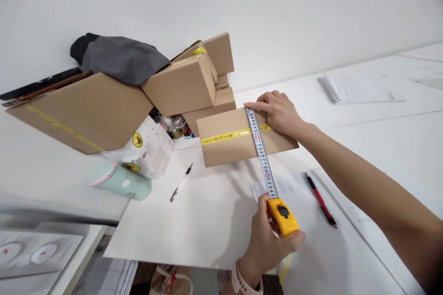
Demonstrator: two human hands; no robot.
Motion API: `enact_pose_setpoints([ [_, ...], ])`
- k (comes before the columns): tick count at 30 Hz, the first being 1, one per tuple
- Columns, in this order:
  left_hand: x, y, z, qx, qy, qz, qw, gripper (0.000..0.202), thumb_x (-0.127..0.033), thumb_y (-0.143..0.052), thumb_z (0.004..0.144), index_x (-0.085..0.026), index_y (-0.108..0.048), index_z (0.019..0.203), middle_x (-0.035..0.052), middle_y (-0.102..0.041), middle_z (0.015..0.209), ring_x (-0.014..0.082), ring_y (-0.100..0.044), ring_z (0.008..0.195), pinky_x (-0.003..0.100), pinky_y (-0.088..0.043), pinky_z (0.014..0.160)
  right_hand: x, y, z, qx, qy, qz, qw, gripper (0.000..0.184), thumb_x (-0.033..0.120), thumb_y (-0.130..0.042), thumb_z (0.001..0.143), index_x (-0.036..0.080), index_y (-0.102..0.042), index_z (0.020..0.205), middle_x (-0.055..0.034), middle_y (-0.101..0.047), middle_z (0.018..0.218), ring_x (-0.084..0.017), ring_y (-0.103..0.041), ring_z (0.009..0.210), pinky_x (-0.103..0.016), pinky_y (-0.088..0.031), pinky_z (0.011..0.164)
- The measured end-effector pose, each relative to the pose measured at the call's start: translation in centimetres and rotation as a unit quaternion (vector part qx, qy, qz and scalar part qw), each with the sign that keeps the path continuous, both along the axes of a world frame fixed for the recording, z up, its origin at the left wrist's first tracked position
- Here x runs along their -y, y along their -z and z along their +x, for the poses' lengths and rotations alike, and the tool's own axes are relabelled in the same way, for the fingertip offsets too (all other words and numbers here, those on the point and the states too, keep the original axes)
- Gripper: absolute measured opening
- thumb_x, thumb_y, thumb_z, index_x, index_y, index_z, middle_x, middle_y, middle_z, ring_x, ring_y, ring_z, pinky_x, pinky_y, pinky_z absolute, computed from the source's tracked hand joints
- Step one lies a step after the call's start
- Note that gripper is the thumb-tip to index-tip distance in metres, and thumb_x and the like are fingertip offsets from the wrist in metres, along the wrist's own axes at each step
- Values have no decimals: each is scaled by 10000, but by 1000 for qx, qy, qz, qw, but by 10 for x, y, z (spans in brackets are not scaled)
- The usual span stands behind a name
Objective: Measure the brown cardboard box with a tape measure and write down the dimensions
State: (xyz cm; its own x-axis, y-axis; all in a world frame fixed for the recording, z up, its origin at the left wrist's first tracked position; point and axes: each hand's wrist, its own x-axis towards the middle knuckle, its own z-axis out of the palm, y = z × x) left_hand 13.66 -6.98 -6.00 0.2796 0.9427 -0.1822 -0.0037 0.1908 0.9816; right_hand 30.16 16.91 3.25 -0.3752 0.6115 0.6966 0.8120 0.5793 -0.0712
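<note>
My left hand (pixel 261 239), with a pale pink wristband, is closed around a yellow tape measure (pixel 287 219). Its silver blade (pixel 262 156) is pulled out and runs across the top of a brown cardboard box (pixel 228 147) sealed with yellow printed tape. At the box's far edge, my right hand (pixel 280 113) presses the blade's end with its fingers, the other fingers curled over the box. A printed sheet (pixel 258 188) lies partly beneath the blade, and a red and black pen (pixel 321 200) rests right of the tape measure.
Cardboard boxes (pixel 183 85) are stacked at the back left, a grey cloth (pixel 121 57) draped over them. A white avocado-print box (pixel 152 147), a mint-green cup-shaped container (pixel 124 183) and a clear pen (pixel 182 182) are at left. Papers (pixel 356 87) lie at the far right.
</note>
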Motion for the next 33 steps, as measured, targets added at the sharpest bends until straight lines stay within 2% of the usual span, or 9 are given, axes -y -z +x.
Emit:
enact_pose_setpoints([
  [6,14,5,-4,23,-11,2,1000,710,-206,-776,553,-201,-491,1203,78,-615,1136,148,-541,802,289,-478,733,12,1,-6,-32,73,-1,997,423,318,-354,1011,289,-663,1298,-111,-653,1009,-286,-468,929,-426,-332,815],
  [12,40,30,-12,56,3,3,998,706,-152,-777,547,-215,-499,1194,61,-616,1077,148,-554,811,271,-501,720,49,13,-11,-56,123,20,991,439,541,-431,975,243,-705,1142,-122,-651,1066,-312,-469,1011,-443,-322,857],
  [17,51,38,-17,51,12,-3,999,719,-170,-793,578,-224,-494,1229,73,-614,1106,201,-590,948,269,-519,746,86,41,-6,-53,108,31,992,419,559,-469,962,269,-681,1178,-120,-644,1122,-312,-483,1035,-454,-330,889],
  [22,57,31,-15,36,31,-7,999,711,-161,-798,579,-229,-496,1220,39,-616,1013,152,-565,821,237,-507,677,104,70,-1,-47,31,-34,998,348,475,-454,993,297,-675,1193,-96,-668,1183,-294,-525,1089,-464,-368,942],
  [25,57,26,-15,19,43,-4,999,690,-168,-792,582,-223,-499,1204,-16,-565,875,103,-494,681,210,-465,594,111,56,8,-201,-1,-104,974,459,475,-298,1040,277,-684,1193,-95,-695,1153,-277,-581,1088,-472,-420,933],
  [28,55,23,-15,-33,85,12,996,712,-190,-820,559,-217,-505,1197,-53,-506,775,88,-442,605,197,-413,522,127,19,24,-386,-62,-182,902,660,569,-105,1036,260,-619,1314,-99,-714,1054,-243,-654,930,-414,-496,778],
  [30,53,22,-16,-85,109,44,989,763,-220,-848,539,-216,-505,1220,-53,-510,763,101,-450,609,206,-419,521,142,-8,36,-466,-104,-199,856,614,625,-219,1020,267,-612,1328,-83,-715,982,-217,-655,836,-379,-499,719],
  [31,52,21,-16,-108,118,63,985,785,-237,-856,535,-216,-506,1237,-45,-526,775,113,-468,629,216,-438,542,151,-18,41,-498,-130,-186,837,522,604,-359,1008,265,-657,1268,-68,-710,905,-197,-638,775,-355,-487,674],
  [33,50,19,-15,-143,132,95,976,807,-257,-858,532,-215,-513,1260,-15,-572,843,147,-520,700,250,-488,611,168,-31,51,-525,-134,-152,827,338,514,-565,962,263,-738,1108,-35,-660,734,-165,-581,647,-318,-439,561],
])
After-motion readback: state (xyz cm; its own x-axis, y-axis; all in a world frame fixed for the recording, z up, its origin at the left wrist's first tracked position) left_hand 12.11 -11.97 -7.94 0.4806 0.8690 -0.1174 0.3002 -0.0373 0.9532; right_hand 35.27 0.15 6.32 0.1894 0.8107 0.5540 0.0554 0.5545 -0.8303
